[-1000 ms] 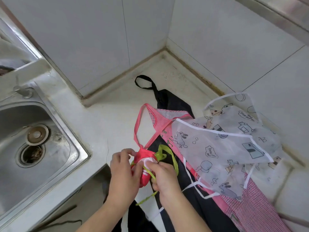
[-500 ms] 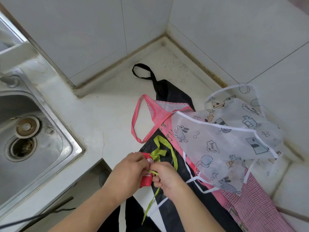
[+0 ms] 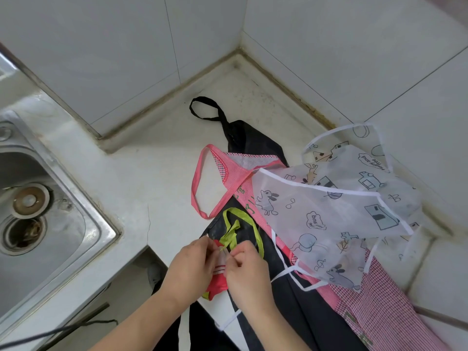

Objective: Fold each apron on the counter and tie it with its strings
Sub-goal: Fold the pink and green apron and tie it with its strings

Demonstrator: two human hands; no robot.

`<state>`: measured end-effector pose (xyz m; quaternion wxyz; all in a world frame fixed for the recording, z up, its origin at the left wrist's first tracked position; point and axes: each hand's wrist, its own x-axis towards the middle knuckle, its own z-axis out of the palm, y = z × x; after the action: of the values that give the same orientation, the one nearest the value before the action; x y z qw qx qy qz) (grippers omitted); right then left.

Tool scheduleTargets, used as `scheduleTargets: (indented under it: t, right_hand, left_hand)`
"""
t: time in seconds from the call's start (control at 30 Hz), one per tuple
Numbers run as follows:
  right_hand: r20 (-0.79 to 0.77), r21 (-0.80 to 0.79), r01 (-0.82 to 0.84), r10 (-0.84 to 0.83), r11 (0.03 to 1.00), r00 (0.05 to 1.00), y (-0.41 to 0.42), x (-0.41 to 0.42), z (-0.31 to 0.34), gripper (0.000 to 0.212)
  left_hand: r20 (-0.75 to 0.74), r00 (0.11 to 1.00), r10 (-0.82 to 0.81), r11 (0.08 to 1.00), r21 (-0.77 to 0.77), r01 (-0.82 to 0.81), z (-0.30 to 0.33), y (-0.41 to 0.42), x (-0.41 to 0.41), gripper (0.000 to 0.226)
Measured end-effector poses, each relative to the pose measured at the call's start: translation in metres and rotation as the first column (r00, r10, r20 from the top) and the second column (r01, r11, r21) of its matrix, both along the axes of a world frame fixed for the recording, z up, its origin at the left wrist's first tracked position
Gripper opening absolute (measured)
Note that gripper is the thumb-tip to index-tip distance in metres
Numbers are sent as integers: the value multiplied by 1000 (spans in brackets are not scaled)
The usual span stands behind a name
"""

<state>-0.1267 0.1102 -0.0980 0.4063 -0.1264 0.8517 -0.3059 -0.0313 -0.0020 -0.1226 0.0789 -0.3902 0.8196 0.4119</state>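
A small folded red apron bundle (image 3: 218, 277) sits between my hands at the counter's front edge. My left hand (image 3: 190, 268) grips the bundle from the left. My right hand (image 3: 247, 271) pinches its lime-green string (image 3: 234, 230) just above the bundle; the string loops away over a black apron (image 3: 255, 145). A pink checked apron (image 3: 374, 312) and a translucent cartoon-print apron (image 3: 329, 219) lie spread to the right, overlapping the black one.
A steel sink (image 3: 38, 211) with an open drain lies at the left. The white counter (image 3: 152, 178) runs into a tiled wall corner at the back. A black cable (image 3: 63, 330) hangs below the counter's front edge.
My hands and the red bundle have moved toward me and down to the counter's edge. The green string now loops out above the bundle, and my fingers have come together on it.
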Motion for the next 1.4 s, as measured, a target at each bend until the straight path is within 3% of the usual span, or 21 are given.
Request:
scheduleTargets:
  t: [0.1, 0.2, 0.37, 0.53, 0.63, 0.73, 0.8, 0.87, 0.93, 1.03, 1.17, 1.27, 1.4]
  right_hand:
    - [-55, -37, -160, 158, 986, 986, -2, 3, 1, 12]
    - [0, -36, -253, 253, 967, 967, -2, -1, -2, 16]
    - [191, -89, -178, 192, 980, 963, -6, -17, 2, 18]
    - [265, -163, -180, 219, 970, 939, -11, -28, 8, 6]
    - [418, -290, -30, 155, 957, 895, -13, -38, 12, 13]
    - [504, -388, 315, -86, 866, 859, -13, -45, 8, 21]
    - [391, -383, 428, -276, 819, 878, -11, -48, 3, 23]
    - [181, -307, 308, -263, 900, 948, -6, -48, -2, 32]
    - [80, -212, -1, 19, 977, 997, 1, -45, -3, 36]
    - [21, -106, -377, 381, 920, 924, 8, -35, -8, 27]
    - [-137, -87, -351, 338, 932, 931, 11, -31, -9, 14]
    - [-120, -62, -259, 250, 964, 961, 14, -33, -8, 14]
    - [-163, -54, -345, 332, 937, 929, 16, -29, -8, 13]
  left_hand:
    - [2, 1000, 1, 998, 62, -2, 2, 1, -1, 11]
    - [-13, 999, -51, 988, 144, 52, 3, 2, 1, 20]
    - [-55, 996, -72, 939, 334, 86, 11, -1, 3, 27]
    - [-75, 995, -61, 906, 415, 87, 13, -1, 6, 11]
    - [-55, 998, 13, 902, 432, 13, 11, 2, 7, 21]
    - [-9, 993, 115, 884, 457, -98, 8, 4, 5, 25]
    - [5, 988, 155, 870, 474, -138, 12, 6, 2, 40]
    - [8, 988, 156, 875, 462, -142, 14, 6, 0, 50]
    - [5, 987, 159, 878, 457, -144, 14, 4, 0, 44]
    - [18, 988, 150, 869, 474, -141, 12, 0, 2, 27]
    - [23, 986, 166, 871, 466, -158, 13, -2, 3, 28]
    - [60, 981, 186, 871, 451, -193, 10, -6, 6, 28]
    - [83, 980, 179, 886, 419, -198, 6, -10, 6, 27]
